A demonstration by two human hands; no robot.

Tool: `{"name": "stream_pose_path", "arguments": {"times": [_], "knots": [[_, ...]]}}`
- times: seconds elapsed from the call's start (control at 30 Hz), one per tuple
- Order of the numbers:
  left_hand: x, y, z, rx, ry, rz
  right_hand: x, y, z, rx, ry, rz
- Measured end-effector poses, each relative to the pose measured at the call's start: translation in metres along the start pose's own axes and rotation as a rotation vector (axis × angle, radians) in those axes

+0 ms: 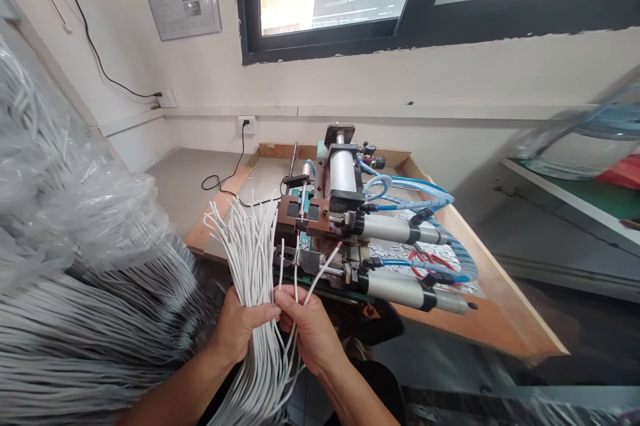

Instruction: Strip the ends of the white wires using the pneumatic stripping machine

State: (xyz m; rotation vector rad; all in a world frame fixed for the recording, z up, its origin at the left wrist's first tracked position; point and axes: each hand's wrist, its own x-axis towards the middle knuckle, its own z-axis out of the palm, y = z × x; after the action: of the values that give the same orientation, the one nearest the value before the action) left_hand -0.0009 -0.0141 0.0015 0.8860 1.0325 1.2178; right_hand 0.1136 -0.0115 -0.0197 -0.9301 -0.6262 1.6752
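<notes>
Just in front of the machine (343, 169), toward its left end, is a bundle of white cables (250, 253), slim, round and smooth, with a matt, rubbery-looking skin. The cables spread like a brush at the top, their cut tips uneven and curving slightly, then draw together at the grip and hang in long bends below the machine's level. The left hand (235, 329) is closed around the bundle, thumb laid across its front. Beside it, nearer the machine's middle, the right hand (310, 329) pinches a few separate strands (295, 273) between thumb and fingers; the one leaning farthest right shows a reddish tip close to the machine's front.

The machine itself joins shiny metal cylinders (387, 229) with black end caps to squared brown blocks (317, 216). Glossy, translucent blue tubes (420, 186) loop from its right side, above a litter of small white scraps (447, 253). A shallow wooden tray (500, 279) with raw, pale edges surrounds it. Well left of the machine, crinkled clear plastic (125, 213) covers part of a thick mass of grey-white cables (100, 339).
</notes>
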Motion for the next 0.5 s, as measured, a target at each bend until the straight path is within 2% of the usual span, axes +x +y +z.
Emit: {"name": "stream_pose_path", "arguments": {"times": [0.13, 0.27, 0.5], "knots": [[0.002, 0.000, 0.001, -0.019, 0.002, 0.008, -0.003, 0.003, 0.003, -0.015, 0.145, -0.128], [0.005, 0.000, -0.001, -0.034, 0.033, -0.024, -0.001, 0.002, 0.003, 0.065, 0.280, -0.136], [0.010, 0.002, -0.001, -0.028, 0.103, -0.016, 0.010, -0.006, 0.004, 0.222, 0.309, -0.048]]}}
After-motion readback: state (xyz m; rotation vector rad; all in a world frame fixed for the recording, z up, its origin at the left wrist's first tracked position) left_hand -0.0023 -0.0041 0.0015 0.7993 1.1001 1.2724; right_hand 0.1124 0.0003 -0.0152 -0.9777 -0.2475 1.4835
